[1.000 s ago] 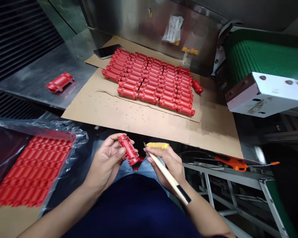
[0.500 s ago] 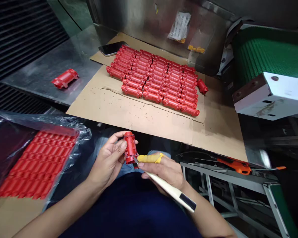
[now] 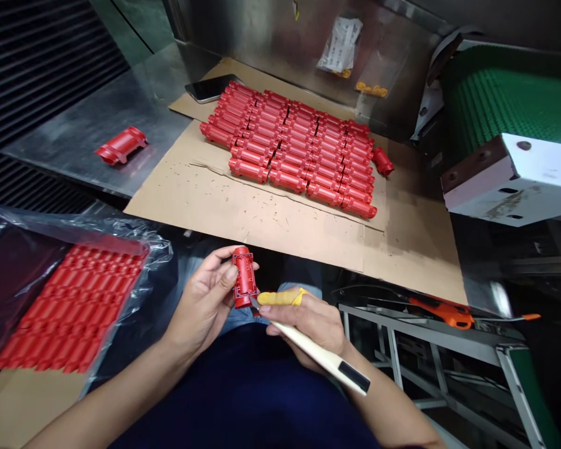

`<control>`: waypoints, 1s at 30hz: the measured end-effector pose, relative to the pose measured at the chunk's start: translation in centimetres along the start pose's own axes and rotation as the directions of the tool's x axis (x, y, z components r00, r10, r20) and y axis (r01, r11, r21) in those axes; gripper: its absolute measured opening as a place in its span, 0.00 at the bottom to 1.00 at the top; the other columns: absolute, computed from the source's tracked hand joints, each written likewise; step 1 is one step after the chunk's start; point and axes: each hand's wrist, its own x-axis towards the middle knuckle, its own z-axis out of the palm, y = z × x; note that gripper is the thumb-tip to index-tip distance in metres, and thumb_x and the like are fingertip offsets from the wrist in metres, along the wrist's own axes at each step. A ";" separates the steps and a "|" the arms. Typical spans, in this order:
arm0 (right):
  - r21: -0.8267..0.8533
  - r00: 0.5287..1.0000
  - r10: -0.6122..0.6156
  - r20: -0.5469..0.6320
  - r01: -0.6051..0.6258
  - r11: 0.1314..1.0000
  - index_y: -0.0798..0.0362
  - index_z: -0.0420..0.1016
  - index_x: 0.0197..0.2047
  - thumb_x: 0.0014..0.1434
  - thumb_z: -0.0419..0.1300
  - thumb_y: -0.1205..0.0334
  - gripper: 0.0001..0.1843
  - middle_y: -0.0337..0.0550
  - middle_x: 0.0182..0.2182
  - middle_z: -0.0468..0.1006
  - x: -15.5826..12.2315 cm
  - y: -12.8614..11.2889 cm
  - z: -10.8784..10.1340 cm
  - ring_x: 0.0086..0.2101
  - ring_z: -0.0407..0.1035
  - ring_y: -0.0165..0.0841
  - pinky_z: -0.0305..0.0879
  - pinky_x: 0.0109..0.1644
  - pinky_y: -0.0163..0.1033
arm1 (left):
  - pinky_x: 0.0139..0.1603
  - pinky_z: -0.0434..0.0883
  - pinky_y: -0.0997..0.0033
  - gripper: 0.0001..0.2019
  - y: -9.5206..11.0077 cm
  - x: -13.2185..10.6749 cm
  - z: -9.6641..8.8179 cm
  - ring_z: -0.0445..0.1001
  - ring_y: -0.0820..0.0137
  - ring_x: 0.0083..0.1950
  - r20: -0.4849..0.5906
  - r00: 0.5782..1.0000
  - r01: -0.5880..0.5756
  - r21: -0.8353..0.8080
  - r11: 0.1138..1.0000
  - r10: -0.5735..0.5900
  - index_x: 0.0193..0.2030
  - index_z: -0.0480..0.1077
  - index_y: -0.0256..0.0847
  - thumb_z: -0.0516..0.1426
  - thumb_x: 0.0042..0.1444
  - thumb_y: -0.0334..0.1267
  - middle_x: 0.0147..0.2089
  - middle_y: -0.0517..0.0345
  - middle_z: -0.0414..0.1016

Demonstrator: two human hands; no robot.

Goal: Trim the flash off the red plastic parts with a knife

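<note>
My left hand grips a red plastic cylindrical part between thumb and fingers, held upright in front of my body. In my right hand is a knife with a cream handle, its short blade at the lower end of the red part. A yellow cover wraps one finger of that hand. Beyond my hands, several rows of similar red parts lie side by side on a cardboard sheet. The knife tip is partly hidden against the part.
At left, a bag of red parts lies below the metal table, which bears one red part. A phone lies behind the rows. A white-framed green conveyor stands right; an orange-handled tool lies near the cardboard's right edge.
Very little differs. The red part and the knife have shifted by a tiny amount, the blade staying at the part's lower end. Both hands keep their hold.
</note>
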 end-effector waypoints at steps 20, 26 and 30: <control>-0.083 0.993 -0.003 0.118 0.013 0.996 0.49 0.80 0.64 0.73 0.68 0.67 0.18 0.47 0.45 0.89 0.6 0.0 -0.9 0.40 0.85 0.40 0.87 0.48 0.46 | 0.41 0.83 0.73 0.23 -0.1 -0.1 0.1 0.84 0.68 0.42 -0.014 0.999 0.049 -0.003 0.999 -0.049 0.61 0.75 0.41 0.72 0.65 0.45 0.51 0.46 0.86; 0.127 0.887 0.300 -0.352 -0.272 0.954 0.43 0.79 0.64 0.78 0.62 0.65 0.16 0.45 0.47 0.87 -0.5 0.1 -0.1 0.43 0.85 0.36 0.87 0.47 0.44 | 0.42 0.86 0.62 0.20 -0.2 -0.1 -0.1 0.86 0.65 0.39 0.052 0.999 -0.017 0.003 1.000 0.016 0.60 0.72 0.46 0.71 0.66 0.44 0.53 0.50 0.85; 0.010 0.956 0.199 -0.217 -0.202 0.979 0.47 0.85 0.59 0.74 0.68 0.63 0.13 0.52 0.57 0.85 -0.1 -0.1 0.8 0.55 0.83 0.43 0.84 0.59 0.51 | 0.50 0.84 0.66 0.15 -0.8 -0.3 -0.3 0.86 0.65 0.47 0.082 0.970 -0.235 0.097 0.967 0.228 0.52 0.75 0.46 0.73 0.63 0.37 0.51 0.54 0.85</control>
